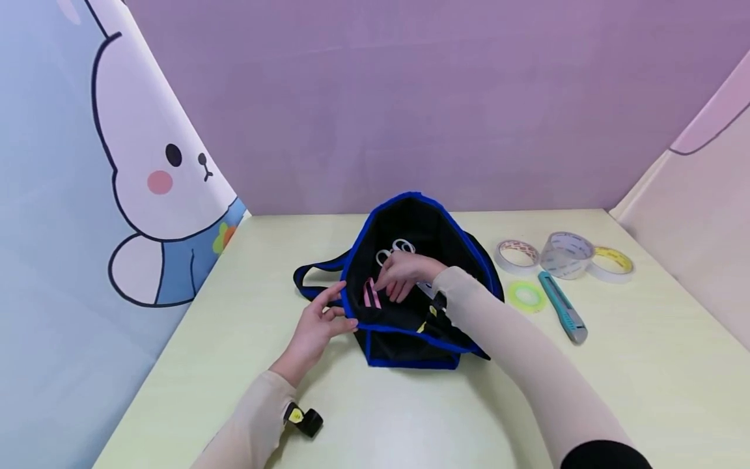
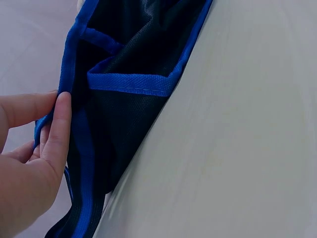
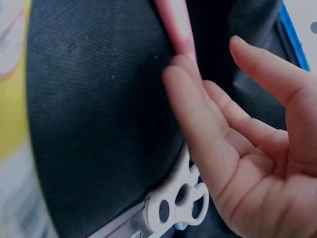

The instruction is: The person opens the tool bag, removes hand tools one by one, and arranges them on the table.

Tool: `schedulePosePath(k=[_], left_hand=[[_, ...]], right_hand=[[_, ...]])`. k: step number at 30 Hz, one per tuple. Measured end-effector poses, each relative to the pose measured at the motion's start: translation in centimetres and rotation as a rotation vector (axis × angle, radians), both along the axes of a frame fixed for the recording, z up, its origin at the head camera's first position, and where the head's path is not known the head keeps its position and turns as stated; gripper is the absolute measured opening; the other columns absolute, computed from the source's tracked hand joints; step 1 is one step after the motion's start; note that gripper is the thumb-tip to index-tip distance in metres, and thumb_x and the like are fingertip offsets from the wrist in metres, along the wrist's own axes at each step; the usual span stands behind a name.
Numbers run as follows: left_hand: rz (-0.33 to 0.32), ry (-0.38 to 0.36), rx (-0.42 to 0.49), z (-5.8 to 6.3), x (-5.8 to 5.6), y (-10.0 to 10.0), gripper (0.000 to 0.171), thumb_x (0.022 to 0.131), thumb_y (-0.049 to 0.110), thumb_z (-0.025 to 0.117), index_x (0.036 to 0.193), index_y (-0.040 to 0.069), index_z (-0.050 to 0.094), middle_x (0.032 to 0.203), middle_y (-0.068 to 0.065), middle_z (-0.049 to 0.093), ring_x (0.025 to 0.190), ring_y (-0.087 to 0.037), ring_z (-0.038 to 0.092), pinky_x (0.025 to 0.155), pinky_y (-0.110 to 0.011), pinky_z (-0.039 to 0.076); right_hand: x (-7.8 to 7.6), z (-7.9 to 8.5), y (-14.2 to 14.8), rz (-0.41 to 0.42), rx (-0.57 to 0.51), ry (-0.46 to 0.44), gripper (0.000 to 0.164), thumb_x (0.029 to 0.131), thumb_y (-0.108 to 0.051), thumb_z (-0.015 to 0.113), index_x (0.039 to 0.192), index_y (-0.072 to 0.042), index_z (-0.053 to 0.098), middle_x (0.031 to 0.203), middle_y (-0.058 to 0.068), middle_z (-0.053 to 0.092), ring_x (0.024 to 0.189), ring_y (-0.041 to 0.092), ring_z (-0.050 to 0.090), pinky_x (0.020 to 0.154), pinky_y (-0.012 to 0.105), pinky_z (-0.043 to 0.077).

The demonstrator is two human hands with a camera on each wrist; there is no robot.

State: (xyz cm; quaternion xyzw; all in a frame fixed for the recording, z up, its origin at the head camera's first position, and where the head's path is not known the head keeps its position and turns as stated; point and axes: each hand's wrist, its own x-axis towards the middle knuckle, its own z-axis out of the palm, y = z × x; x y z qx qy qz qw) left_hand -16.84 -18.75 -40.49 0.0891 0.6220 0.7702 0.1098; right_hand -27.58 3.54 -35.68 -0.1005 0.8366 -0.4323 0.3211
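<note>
Nearest the camera: left hand (image 1: 316,326) at the near-left edge of the bag (image 1: 410,286). Thumb and fingers (image 2: 57,129) pinch the blue-trimmed rim; the left wrist view confirms the trim clamped between them. The bag is black fabric with blue edging and lies open-mouthed at the centre of the pale yellow-green table (image 1: 644,378). One blue strap (image 1: 310,277) trails out to its left.

Right hand (image 1: 407,273) sits inside the bag opening. Its fingers (image 3: 198,114) are straight and slightly spread, tips resting against a pink item (image 1: 372,294) in the lining; nothing gripped. White scissors (image 1: 395,249) lie in the bag just beyond the hand.

Right of the bag: green tape ring (image 1: 527,296), teal utility knife (image 1: 562,307). Farther back: three tape rolls (image 1: 565,255) side by side, close together.
</note>
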Motion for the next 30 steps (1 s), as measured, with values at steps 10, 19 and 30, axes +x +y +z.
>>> schedulePosePath(k=[10, 19, 30], left_hand=[[-0.01, 0.002, 0.007, -0.2, -0.1, 0.0, 0.076, 0.085, -0.022, 0.06, 0.152, 0.003, 0.036, 0.13, -0.014, 0.035, 0.084, -0.013, 0.061, 0.078, -0.032, 0.06], [-0.003, 0.002, -0.007, -0.1, 0.0, -0.2, 0.076, 0.085, -0.022, 0.06, 0.152, 0.004, 0.036, 0.13, -0.015, 0.033, 0.085, -0.013, 0.06, 0.078, -0.032, 0.06], [-0.01, -0.009, -0.021, -0.2, -0.1, -0.2, 0.075, 0.086, -0.021, 0.061, 0.152, 0.005, 0.037, 0.131, -0.015, 0.033, 0.086, -0.014, 0.059, 0.079, -0.032, 0.06]], right_hand=[[-0.1, -0.9, -1.6, 0.021, 0.216, 0.032, 0.028, 0.085, -0.026, 0.077, 0.079, 0.001, 0.07, 0.076, 0.015, 0.069, 0.06, 0.021, 0.067, 0.06, 0.033, 0.061], [-0.2, -0.9, -1.6, -0.048, 0.265, 0.043, 0.018, 0.084, -0.013, 0.076, 0.083, 0.003, 0.07, 0.079, 0.017, 0.07, 0.063, 0.023, 0.068, 0.059, 0.033, 0.061], [-0.6, -0.7, 0.9, -0.09, 0.135, -0.08, 0.018, 0.084, -0.012, 0.071, 0.09, 0.004, 0.065, 0.085, 0.016, 0.067, 0.066, 0.024, 0.068, 0.062, 0.034, 0.061]])
